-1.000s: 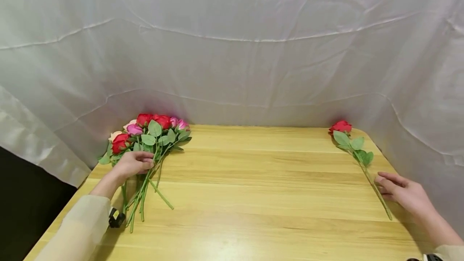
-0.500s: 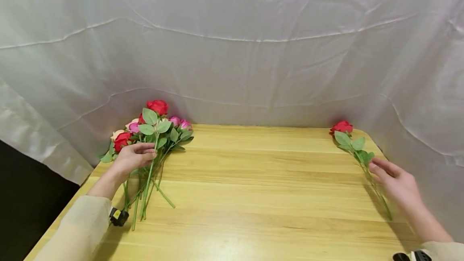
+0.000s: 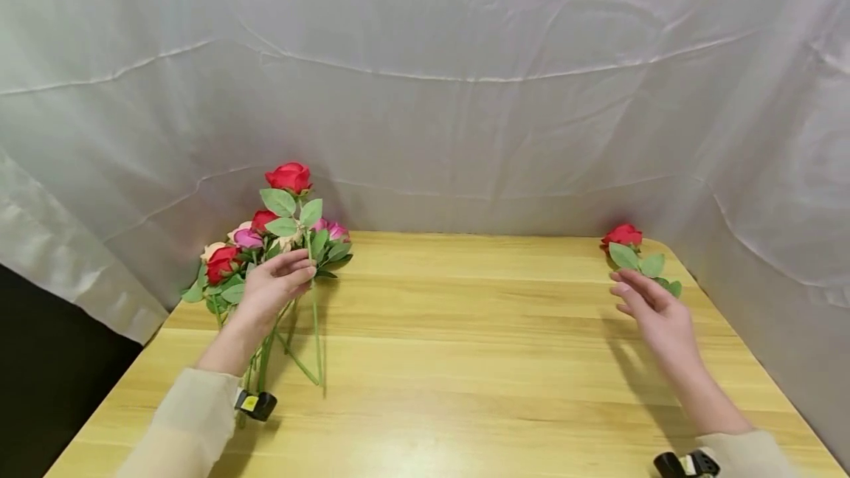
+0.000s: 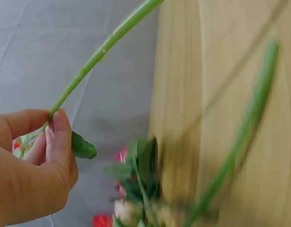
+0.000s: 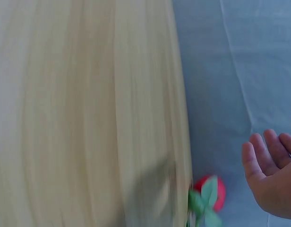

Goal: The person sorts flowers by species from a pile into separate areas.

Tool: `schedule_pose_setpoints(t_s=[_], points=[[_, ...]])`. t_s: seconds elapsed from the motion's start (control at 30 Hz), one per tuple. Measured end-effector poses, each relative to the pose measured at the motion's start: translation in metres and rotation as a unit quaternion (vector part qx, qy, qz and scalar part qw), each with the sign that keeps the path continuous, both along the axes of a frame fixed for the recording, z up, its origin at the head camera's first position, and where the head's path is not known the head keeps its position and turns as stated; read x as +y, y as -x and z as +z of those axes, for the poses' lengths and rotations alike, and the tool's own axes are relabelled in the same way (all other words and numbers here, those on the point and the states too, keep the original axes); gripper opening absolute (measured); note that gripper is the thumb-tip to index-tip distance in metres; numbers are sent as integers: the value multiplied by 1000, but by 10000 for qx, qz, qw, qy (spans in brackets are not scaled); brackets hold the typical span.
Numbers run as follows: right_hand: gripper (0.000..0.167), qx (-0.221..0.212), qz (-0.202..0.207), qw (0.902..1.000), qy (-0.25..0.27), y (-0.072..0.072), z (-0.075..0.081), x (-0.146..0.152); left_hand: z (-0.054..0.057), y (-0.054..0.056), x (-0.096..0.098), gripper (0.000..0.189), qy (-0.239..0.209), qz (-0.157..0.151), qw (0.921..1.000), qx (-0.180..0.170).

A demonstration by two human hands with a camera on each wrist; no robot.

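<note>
My left hand (image 3: 277, 286) pinches the green stem of a red rose (image 3: 289, 178) between thumb and fingers, as the left wrist view shows at the stem (image 4: 86, 68). That rose stands raised and nearly upright over a pile of roses (image 3: 222, 264) in red, pink and cream at the table's left. My right hand (image 3: 657, 319) hovers above the table with relaxed fingers and holds nothing. Just beyond it lies another red rose (image 3: 623, 236) at the far right corner, its stem mostly hidden behind that hand. In the right wrist view, the right hand (image 5: 275, 175) appears beside this rose.
A wooden table (image 3: 465, 330) spans the space between the hands. Pale grey cloth (image 3: 465, 131) hangs behind it and along its sides. Loose stems (image 3: 295, 360) from the pile stretch toward the front, beneath the left hand.
The left hand has lifted one red rose out of the pile, moving it up and slightly right. The right hand has moved left and away from the lone rose's stem.
</note>
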State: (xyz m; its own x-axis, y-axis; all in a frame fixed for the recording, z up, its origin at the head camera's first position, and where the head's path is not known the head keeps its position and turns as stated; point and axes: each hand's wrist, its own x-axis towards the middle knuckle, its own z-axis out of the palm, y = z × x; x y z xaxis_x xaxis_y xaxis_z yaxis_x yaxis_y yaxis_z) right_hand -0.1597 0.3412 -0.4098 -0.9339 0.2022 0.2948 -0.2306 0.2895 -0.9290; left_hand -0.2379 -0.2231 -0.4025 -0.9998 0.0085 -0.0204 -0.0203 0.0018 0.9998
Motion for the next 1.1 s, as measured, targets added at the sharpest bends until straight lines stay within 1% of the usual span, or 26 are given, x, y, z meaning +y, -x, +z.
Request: schedule_pose_setpoints(t_s=[0.07,0.17,0.3,0.4,0.53,0.77,0.93,1.1], points=[[42,135,137,9996,229,2,-1,-16,0,-1,10,57,-251,48,9997,-15],[42,217,285,9988,331,5,-4,-41,-1,0,26,55,-526,77,9986,-5],[43,147,491,9977,439,9,-10,-73,-1,2,47,52,-750,113,9971,80],[42,94,649,9969,442,11,-15,-94,0,4,64,50,-841,64,9964,121],[40,20,850,9957,372,14,-20,-118,0,5,88,49,-939,-66,9954,194],[39,-108,1278,9903,537,16,-25,-152,2,3,132,46,-1205,-362,9915,324],[38,-261,1439,9868,702,17,-27,-167,2,1,160,45,-1417,-563,9875,411],[38,-548,1677,9810,802,18,-29,-176,-1,-1,182,42,-1349,-794,9864,503]])
